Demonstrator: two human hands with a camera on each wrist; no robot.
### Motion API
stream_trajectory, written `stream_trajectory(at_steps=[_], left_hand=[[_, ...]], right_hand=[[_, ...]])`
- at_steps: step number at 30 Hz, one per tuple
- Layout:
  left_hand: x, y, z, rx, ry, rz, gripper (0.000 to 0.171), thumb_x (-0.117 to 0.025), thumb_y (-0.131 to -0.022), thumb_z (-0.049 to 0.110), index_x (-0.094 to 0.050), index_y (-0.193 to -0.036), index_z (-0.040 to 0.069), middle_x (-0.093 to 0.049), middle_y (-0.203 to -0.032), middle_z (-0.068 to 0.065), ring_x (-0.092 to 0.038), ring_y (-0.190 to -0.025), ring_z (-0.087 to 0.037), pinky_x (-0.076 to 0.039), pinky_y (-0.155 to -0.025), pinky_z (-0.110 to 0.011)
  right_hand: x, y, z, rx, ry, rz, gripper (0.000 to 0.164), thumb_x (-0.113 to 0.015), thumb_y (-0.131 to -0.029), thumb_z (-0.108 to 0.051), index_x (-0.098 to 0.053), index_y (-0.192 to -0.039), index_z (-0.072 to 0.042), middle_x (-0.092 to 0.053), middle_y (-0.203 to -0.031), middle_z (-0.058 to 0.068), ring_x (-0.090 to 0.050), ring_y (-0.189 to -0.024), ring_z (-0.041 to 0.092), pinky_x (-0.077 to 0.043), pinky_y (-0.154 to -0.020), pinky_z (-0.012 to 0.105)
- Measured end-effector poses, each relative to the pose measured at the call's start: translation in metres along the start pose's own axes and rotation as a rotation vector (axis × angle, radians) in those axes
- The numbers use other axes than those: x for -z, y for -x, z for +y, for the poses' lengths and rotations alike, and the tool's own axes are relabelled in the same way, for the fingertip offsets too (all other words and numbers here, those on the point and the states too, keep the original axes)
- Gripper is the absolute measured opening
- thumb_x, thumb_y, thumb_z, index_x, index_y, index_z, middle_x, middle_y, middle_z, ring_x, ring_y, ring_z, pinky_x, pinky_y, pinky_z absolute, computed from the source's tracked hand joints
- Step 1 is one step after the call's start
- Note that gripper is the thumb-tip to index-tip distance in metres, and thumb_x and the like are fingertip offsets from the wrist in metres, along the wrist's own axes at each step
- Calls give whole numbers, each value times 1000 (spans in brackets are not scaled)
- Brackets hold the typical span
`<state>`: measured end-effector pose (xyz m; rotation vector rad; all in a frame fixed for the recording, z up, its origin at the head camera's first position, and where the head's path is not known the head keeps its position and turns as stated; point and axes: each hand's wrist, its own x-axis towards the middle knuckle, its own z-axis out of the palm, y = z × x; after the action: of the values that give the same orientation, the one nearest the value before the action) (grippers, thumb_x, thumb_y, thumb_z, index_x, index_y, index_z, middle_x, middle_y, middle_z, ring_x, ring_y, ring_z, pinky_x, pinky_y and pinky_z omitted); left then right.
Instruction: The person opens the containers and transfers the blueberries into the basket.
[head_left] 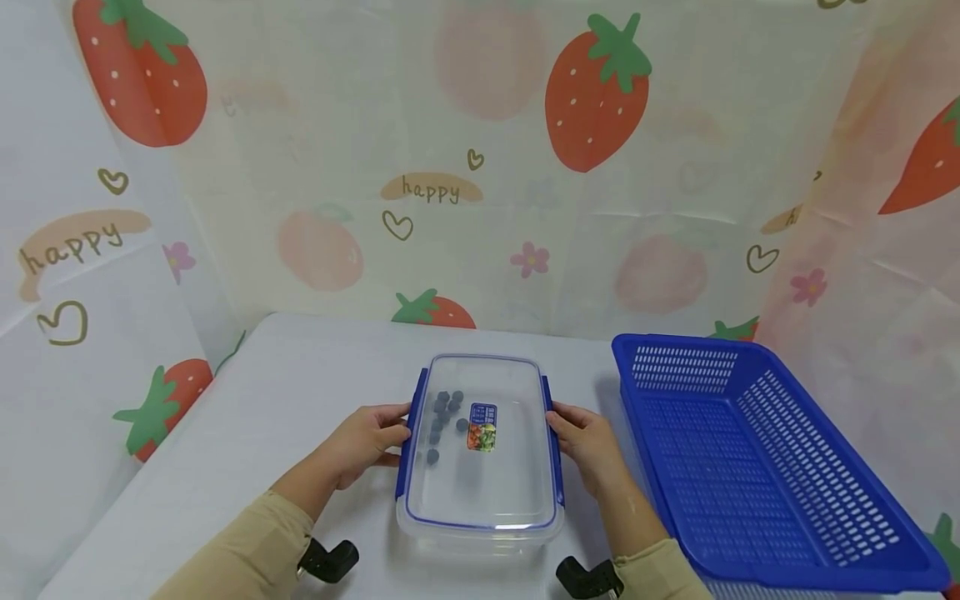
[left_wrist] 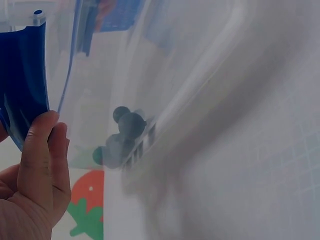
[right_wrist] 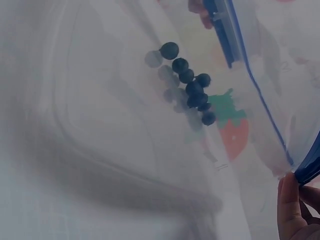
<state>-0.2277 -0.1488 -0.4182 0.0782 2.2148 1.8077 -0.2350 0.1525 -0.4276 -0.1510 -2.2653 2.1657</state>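
A clear plastic food container [head_left: 510,492] with a blue-sealed lid sits in front of me, a colourful label [head_left: 482,427] on top. Several small dark round balls, blueberry-like [head_left: 435,427], lie inside toward its left side. My left hand [head_left: 363,443] grips the left edge at the blue side latch [head_left: 411,433]. In the left wrist view, fingers pinch that blue flap [left_wrist: 25,80]. On the opposite side, my right hand [head_left: 592,446] holds the right blue latch [head_left: 553,442], its fingertips at the flap's end [right_wrist: 310,167] in the right wrist view.
A large blue perforated basket [head_left: 765,483] stands on the right of the white table [head_left: 315,358]. Strawberry-print cloth [head_left: 510,208] hangs behind and along both sides. Black wrist mounts [head_left: 330,561] stick out below both sleeves.
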Motion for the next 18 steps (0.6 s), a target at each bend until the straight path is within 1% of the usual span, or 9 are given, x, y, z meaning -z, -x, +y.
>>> stream_trajectory(at_steps=[5, 9, 13, 18], left_hand=[[-1, 0, 2, -2, -10, 9, 48, -53, -90, 6, -40, -137, 2, -60, -115, -12, -63, -88, -21, -53, -74, -39], [-1, -1, 1, -19, -9, 3, 47, -52, -90, 6, -42, -136, 2, -60, -115, -11, -61, -88, -20, -53, -74, -38], [2, 1, -1, -30, 10, -19, 47, -48, -88, 2, -44, -135, 2, -60, -114, -12, -59, -87, -20, -53, -75, -39], [6, 3, -4, -34, 23, -57, 51, -47, -86, 1, -41, -137, 3, -60, -111, -12, -58, -87, -21, -53, -76, -39]], right_hand=[[-1, 0, -1, -4, -1, 10, 36, -60, -88, -10, -56, -119, 7, -60, -114, 20, -62, -84, 13, -52, -74, 25], [-1, -1, -1, -5, -10, 19, 36, -60, -88, -10, -56, -119, 8, -60, -114, 20, -62, -83, 12, -52, -73, 24], [-2, -1, 0, -11, -17, 24, 35, -59, -88, -8, -56, -119, 8, -60, -114, 20, -62, -82, 11, -51, -72, 23], [-1, 0, 0, -12, -19, 19, 35, -59, -89, -8, -56, -119, 8, -60, -114, 21, -62, -82, 11, -51, -71, 22]])
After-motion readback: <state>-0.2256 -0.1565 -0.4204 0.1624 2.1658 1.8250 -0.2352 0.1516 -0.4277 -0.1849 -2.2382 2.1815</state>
